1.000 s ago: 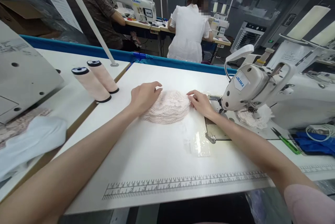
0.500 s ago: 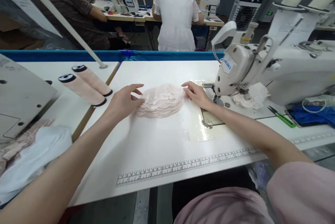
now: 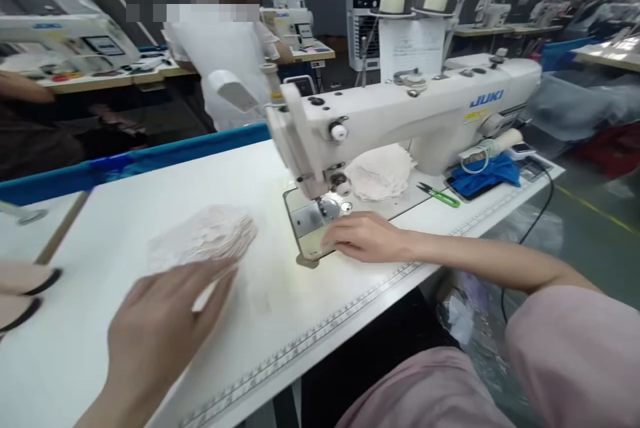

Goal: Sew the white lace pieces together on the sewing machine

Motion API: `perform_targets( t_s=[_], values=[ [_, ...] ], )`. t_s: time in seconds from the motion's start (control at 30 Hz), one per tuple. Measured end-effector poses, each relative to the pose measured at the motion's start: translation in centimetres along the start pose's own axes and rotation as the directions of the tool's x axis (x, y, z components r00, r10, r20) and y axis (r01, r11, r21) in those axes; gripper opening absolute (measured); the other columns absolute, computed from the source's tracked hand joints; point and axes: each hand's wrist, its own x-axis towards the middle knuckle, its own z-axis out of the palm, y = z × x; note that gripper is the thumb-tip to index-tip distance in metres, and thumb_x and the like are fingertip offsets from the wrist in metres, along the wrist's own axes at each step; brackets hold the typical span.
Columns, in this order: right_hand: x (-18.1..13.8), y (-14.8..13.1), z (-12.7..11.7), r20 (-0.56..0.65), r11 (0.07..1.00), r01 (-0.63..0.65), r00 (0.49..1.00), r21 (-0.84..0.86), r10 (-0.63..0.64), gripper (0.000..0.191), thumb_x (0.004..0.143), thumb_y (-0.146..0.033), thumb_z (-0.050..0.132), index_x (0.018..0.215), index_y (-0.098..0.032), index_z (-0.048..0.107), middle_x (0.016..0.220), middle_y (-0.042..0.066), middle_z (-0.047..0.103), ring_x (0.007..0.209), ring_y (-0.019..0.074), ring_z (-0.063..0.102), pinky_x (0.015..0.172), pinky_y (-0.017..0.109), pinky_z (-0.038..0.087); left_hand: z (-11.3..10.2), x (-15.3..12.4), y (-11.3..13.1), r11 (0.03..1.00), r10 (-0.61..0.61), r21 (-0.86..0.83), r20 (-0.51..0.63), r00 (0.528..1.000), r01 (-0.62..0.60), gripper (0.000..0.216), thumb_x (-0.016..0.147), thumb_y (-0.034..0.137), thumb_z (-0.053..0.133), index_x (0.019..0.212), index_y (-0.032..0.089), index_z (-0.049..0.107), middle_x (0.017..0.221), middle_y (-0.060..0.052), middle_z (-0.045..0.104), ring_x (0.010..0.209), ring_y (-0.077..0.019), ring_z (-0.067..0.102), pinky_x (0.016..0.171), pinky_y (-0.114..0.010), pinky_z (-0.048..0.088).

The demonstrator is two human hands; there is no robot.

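Lying flat and empty by the sewing machine's (image 3: 400,108) needle plate (image 3: 311,220) at mid-frame, the right hand (image 3: 365,239) grips nothing, the open left hand (image 3: 160,325) hovers beside the lace stack (image 3: 207,236), and no piece is under the needle yet.

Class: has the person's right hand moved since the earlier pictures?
Yes. The right hand has left the lace stack and now lies in front of the sewing machine's needle plate.

Pretty bright overall, even indoor light. Glare patch on the counter (image 3: 280,195) by the needle plate. Left hand (image 3: 160,328) is motion-blurred, background's soft, and the edges bend wide-angle style.
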Motion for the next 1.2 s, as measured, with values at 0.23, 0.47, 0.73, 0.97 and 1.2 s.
perform_targets(
  t_s=[0.23,0.47,0.73,0.97,1.2],
  values=[
    [-5.2,5.4,-7.4,-0.196,0.868,-0.310,0.948,-0.389,0.251,0.020,0.089,-0.017,0.048,0.098,-0.017,0.065,0.098,0.007,0.070,0.089,0.0197,0.062,0.069,0.030,0.042,4.8,5.9,8.9,0.913,0.219,-0.361,0.050,0.974,-0.187,0.016,0.093,0.020,0.053,0.099,0.017,0.067,0.090,-0.002,0.074,0.080,-0.0177,0.068,0.074,-0.032,0.047],
    [-6.1,7.6,-7.7,-0.114,0.866,-0.301,0.954,-0.400,0.279,0.019,0.087,-0.024,0.053,0.099,-0.017,0.067,0.102,0.008,0.068,0.090,0.0220,0.059,0.075,0.034,0.037,8.0,8.5,11.4,0.881,0.217,-0.430,-0.008,0.976,-0.199,0.015,0.088,0.015,0.059,0.100,0.018,0.067,0.090,-0.002,0.074,0.080,-0.0174,0.069,0.073,-0.032,0.048],
    [-4.4,7.9,-6.7,-0.151,0.901,-0.343,0.938,-0.265,0.313,0.023,0.094,-0.026,0.045,0.085,-0.020,0.066,0.091,0.005,0.068,0.087,0.0202,0.057,0.074,0.033,0.035,8.1,8.2,11.4,0.895,0.115,-0.430,-0.042,0.993,-0.121,0.018,0.086,0.013,0.061,0.102,0.020,0.065,0.090,-0.001,0.075,0.080,-0.0170,0.070,0.074,-0.031,0.050],
    [-3.9,3.9,-7.8,-0.006,0.965,-0.260,0.965,0.041,0.261,0.019,0.092,-0.025,0.047,0.088,-0.019,0.064,0.091,0.004,0.069,0.088,0.0176,0.061,0.082,0.033,0.043,8.6,8.2,11.4,0.924,0.041,-0.380,-0.001,0.999,-0.039,0.050,0.088,0.025,0.060,0.135,0.016,0.045,0.132,-0.014,0.059,0.114,-0.0273,0.060,0.086,-0.040,0.052],
    [-6.2,-1.2,-5.2,0.437,0.089,-0.546,0.749,0.833,0.498,0.021,0.085,-0.038,0.065,0.086,-0.019,0.058,0.073,-0.004,0.060,0.063,0.0074,0.061,0.059,0.019,0.049,6.6,9.0,9.3,0.430,0.105,-0.846,0.395,0.913,0.316,0.015,0.089,0.032,0.057,0.091,0.024,0.070,0.100,-0.005,0.074,0.094,-0.0219,0.069,0.077,-0.036,0.057]
  ],
)
